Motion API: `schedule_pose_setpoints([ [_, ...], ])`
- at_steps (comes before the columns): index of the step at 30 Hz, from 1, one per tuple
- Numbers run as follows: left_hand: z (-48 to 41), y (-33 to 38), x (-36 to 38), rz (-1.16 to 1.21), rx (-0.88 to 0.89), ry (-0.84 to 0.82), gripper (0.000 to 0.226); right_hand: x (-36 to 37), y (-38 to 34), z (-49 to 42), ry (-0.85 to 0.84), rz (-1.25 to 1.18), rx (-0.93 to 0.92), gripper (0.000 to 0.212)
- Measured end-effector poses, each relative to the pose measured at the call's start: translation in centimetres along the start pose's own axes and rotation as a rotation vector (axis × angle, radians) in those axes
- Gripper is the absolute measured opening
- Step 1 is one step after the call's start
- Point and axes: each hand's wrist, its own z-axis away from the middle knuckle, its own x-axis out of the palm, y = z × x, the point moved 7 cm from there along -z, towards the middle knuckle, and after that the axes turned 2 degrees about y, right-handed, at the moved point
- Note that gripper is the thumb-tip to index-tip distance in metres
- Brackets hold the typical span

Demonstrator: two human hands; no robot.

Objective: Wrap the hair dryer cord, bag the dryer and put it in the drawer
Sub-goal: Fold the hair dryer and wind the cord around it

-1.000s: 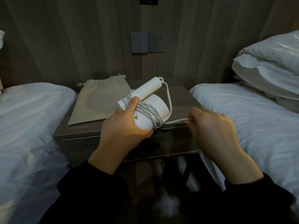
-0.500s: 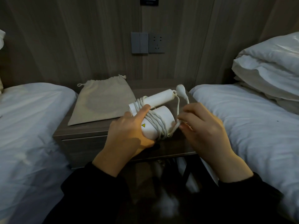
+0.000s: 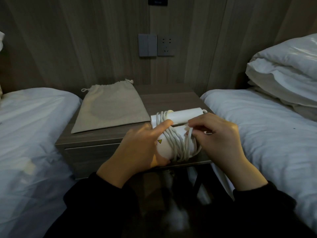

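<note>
A white hair dryer [image 3: 181,117] with its handle folded is held over the front edge of the nightstand [image 3: 164,98]. My left hand [image 3: 144,145] grips the dryer's barrel, thumb pressing on the wound loops. The white cord [image 3: 178,145] is wrapped several times around the barrel. My right hand [image 3: 217,134] pinches the cord's end against the barrel; the plug is hidden under its fingers. A beige drawstring bag [image 3: 109,107] lies flat and empty on the nightstand's left half. The drawer front [image 3: 89,157] below the top is closed.
White-sheeted beds flank the nightstand, one on the left [image 3: 29,134] and one on the right [image 3: 267,127] with stacked pillows [image 3: 288,73]. A wall switch and socket [image 3: 156,45] sit above the nightstand. Dark floor lies between my sleeves.
The dryer has come lower and to the right. My right hand brought the loose cord end and plug onto the barrel and now covers them; the cord is no longer stretched out.
</note>
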Motion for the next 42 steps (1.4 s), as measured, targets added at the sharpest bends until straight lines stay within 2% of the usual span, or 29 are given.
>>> schedule_pose_setpoints([
  [3,-0.2,0.1,0.3,-0.002,-0.01,-0.041,0.097,0.4,0.0,0.0,-0.02,-0.007,-0.008,0.01],
  [9,-0.1,0.3,0.5,0.051,-0.005,-0.074,0.097,0.7,0.8,-0.3,-0.143,-0.056,0.114,0.013],
  [12,-0.2,0.2,0.7,0.096,-0.001,-0.077,0.098,0.9,0.7,-0.2,-0.243,-0.019,0.153,0.015],
  [15,-0.3,-0.1,1.1,0.143,-0.001,-0.086,0.1,1.0,1.1,0.1,-0.374,-0.103,0.249,0.02],
  [17,-0.3,-0.4,1.1,0.159,0.001,-0.07,0.1,1.4,1.1,0.3,-0.485,-0.137,0.281,0.036],
  [20,-0.4,-0.6,0.9,0.176,0.005,-0.047,0.101,2.0,0.8,0.7,-0.609,-0.045,0.215,0.063],
  [23,-0.4,-0.5,0.9,0.17,0.012,-0.059,0.101,2.3,0.7,0.8,-0.65,0.072,0.137,0.069],
  [25,-0.5,-0.3,1.1,0.124,0.016,-0.08,0.1,2.5,1.1,0.9,-0.685,0.16,0.156,0.077],
  [29,-0.4,0.1,1.5,-0.024,0.065,-0.116,0.097,2.9,2.3,1.6,-0.781,0.275,0.284,0.118],
  [31,-0.4,0.2,1.6,-0.067,0.085,-0.135,0.097,2.8,2.4,1.6,-0.775,0.309,0.277,0.126],
  [36,-0.3,1.3,1.2,-0.184,0.195,-0.094,0.093,2.3,2.4,1.3,-0.76,0.256,0.288,0.113],
  [42,-0.1,2.7,1.6,-0.232,0.362,-0.027,0.098,1.9,5.3,1.3,-0.76,0.055,0.459,0.057],
])
